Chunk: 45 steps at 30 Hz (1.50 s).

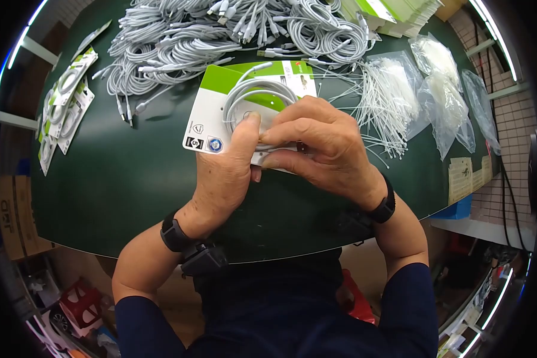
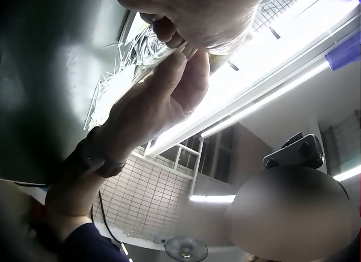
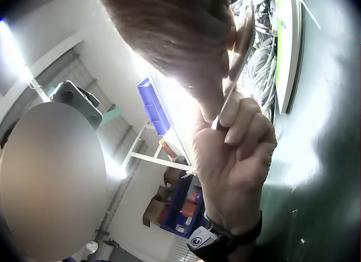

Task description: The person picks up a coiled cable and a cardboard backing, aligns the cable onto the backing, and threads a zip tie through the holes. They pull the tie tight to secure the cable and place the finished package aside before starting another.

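Observation:
Both hands work at a white and green packaging card [image 1: 206,107] held above the dark green table. A loop of white charging cable [image 1: 240,89] lies coiled on its face, a plug end sticking out at the top. My left hand [image 1: 224,167] grips the card from below, thumb pressed on the coil and fingers behind the card, as the right wrist view shows with that hand [image 3: 237,160]. My right hand [image 1: 331,137] pinches at the coil's lower right, index finger and thumb curled there. I cannot tell whether a tie is between these fingertips.
Bundles of white cables [image 1: 173,48] are heaped at the back. White cable ties [image 1: 382,101] spread to the right beside clear plastic bags [image 1: 444,101]. Finished-looking carded cables [image 1: 65,101] lie at the left edge. Stacked green-white cards [image 1: 400,18] stand back right.

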Tool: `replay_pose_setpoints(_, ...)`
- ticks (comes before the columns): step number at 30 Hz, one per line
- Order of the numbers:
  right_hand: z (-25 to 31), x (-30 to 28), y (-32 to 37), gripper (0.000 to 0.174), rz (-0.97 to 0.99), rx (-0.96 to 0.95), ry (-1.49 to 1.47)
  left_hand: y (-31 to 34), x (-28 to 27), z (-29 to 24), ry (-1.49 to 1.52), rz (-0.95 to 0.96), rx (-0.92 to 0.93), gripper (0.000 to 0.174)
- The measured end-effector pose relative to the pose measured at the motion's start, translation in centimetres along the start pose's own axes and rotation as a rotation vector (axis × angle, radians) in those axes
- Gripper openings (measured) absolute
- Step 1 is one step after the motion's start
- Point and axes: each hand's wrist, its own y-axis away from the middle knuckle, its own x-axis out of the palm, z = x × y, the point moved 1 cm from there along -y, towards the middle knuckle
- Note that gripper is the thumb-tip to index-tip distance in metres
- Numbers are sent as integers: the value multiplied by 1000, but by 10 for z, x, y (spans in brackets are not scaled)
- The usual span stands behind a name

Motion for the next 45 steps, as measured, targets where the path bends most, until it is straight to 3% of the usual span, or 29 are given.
replay_pose_setpoints(6,1,-6,-4,34,78,-32,30,-1,-3,-4,22,28,26,27)
replay_pose_setpoints(17,2,6,2,32,-1,43,-27,-2,-7,6,-17,-44,-28,25)
replay_pose_setpoints(26,0,10,6,31,-63,1,68,-5,-9,14,17,5,9,25)
replay_pose_setpoints(34,-4,-16,-3,26,-157,-118,67,-24,-26,7,-147,-75,163,24)
replay_pose_setpoints(36,-19,-40,-3,23,-304,53,77,-32,-33,5,-107,-137,187,24)
replay_pose_setpoints(37,-28,-52,-2,23,-299,48,80,-35,-35,4,-87,-166,203,23)
replay_pose_setpoints(39,-53,-70,7,21,-133,337,233,-36,-35,0,-68,-183,209,23)
replay_pose_setpoints(40,-59,-78,10,21,-134,333,240,-37,-35,-3,-53,-198,210,23)
replay_pose_setpoints(43,-75,-89,18,22,131,444,512,-39,-35,-3,-23,-213,199,22)
replay_pose_setpoints(45,-81,-82,19,23,121,374,509,-38,-36,-2,-11,-212,169,22)
